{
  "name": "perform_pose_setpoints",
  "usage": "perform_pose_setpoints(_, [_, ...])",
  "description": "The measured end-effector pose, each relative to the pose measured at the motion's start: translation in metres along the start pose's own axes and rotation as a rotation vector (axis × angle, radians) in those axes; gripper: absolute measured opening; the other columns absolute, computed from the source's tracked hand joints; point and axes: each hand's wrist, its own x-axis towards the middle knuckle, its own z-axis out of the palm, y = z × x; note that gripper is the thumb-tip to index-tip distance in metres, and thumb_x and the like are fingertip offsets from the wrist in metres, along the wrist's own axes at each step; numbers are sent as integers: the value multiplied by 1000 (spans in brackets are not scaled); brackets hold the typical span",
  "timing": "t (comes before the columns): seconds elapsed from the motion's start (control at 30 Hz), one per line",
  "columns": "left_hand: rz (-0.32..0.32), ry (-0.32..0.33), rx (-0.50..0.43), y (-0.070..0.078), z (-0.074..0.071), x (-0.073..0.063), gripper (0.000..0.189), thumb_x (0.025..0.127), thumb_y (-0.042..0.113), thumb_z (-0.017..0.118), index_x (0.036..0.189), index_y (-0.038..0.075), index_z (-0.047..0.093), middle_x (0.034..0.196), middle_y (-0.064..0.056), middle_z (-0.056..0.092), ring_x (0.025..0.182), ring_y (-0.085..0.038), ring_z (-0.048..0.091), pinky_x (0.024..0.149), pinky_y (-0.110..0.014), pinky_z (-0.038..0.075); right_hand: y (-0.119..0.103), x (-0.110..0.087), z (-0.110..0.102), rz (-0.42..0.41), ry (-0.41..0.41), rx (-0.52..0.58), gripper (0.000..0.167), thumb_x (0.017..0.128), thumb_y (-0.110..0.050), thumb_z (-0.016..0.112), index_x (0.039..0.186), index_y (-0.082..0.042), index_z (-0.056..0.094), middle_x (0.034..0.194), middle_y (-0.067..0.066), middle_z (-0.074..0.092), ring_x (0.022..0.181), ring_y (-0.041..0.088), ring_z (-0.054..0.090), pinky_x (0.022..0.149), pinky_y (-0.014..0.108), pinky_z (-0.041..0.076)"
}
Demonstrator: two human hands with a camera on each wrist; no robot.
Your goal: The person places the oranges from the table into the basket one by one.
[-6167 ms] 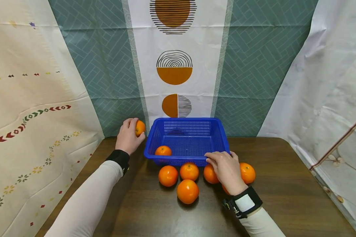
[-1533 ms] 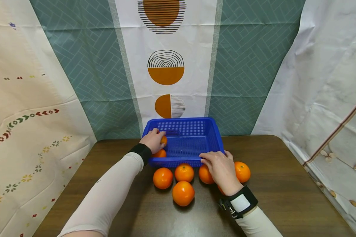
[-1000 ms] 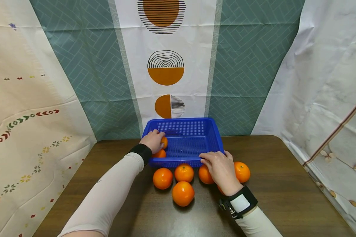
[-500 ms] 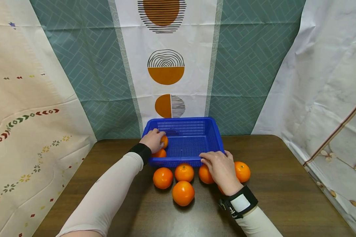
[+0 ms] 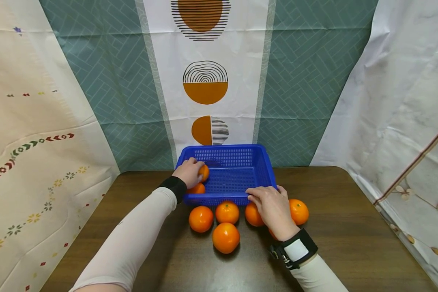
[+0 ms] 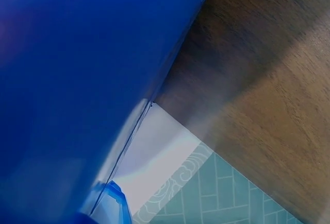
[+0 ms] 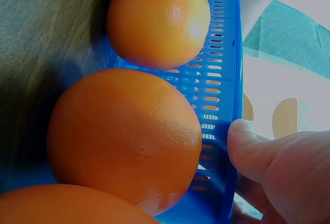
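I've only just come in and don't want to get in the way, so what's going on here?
A person is handling oranges at a blue basket. The left hand has one orange in its grip inside the basket's left side; another orange lies just nearer. The right hand holds the near rim, toward the right corner. Six more oranges show on the table in front, one mostly hidden by the right hand.

Basket [image 5: 222, 147], blue, on brown surface [image 5: 350, 227]; patterned cloth [image 5: 226, 93] behind. Left hand [image 5: 188, 172] in the basket, holding an orange [image 5: 205, 172]; second orange [image 5: 198, 188] close by, near left corner. Right hand [image 5: 275, 209] gripping the near rim [image 5: 211, 197], right end. Six oranges [image 5: 226, 238] on the near side, one mostly hidden.
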Motion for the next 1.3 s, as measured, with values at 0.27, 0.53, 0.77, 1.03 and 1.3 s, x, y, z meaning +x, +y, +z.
perform_pose_setpoints(0.27, [26,44,-14,-2,-6,-6,52,109,24,69,158,7,59,151,-26,56,140,-44,55,118,-59,48,0,0,0,4,-10,-7,20,102,-20,82,121,-16,85,115,4,83,111,34,74,112,77,39])
perform_pose_setpoints(0.53, [74,125,-29,-9,-9,-18,55,109,27,71,157,4,58,159,-25,54,149,-44,49,127,-56,38,-1,0,1,0,-9,-4,21,102,-20,82,122,-16,85,116,4,83,112,34,73,112,77,39])
perform_pose_setpoints(0.77, [96,172,-50,-17,-11,-32,60,111,35,68,160,2,55,169,-26,43,159,-46,37,132,-59,26,-1,0,-1,-10,-6,0,21,102,-19,81,122,-15,84,116,6,83,112,36,73,112,77,39])
perform_pose_setpoints(1.03, [88,216,-107,-21,-14,-55,64,113,41,64,162,2,51,173,-23,39,162,-45,32,133,-59,23,1,-1,0,-7,-16,5,21,103,-18,80,124,-15,84,118,7,82,113,36,73,112,77,38])
perform_pose_setpoints(1.3, [96,294,-145,-18,-10,-87,65,112,39,67,162,2,51,172,-21,41,162,-44,32,132,-59,23,-3,0,-1,-10,-27,11,22,103,-17,79,124,-14,83,119,9,82,114,38,72,113,78,37])
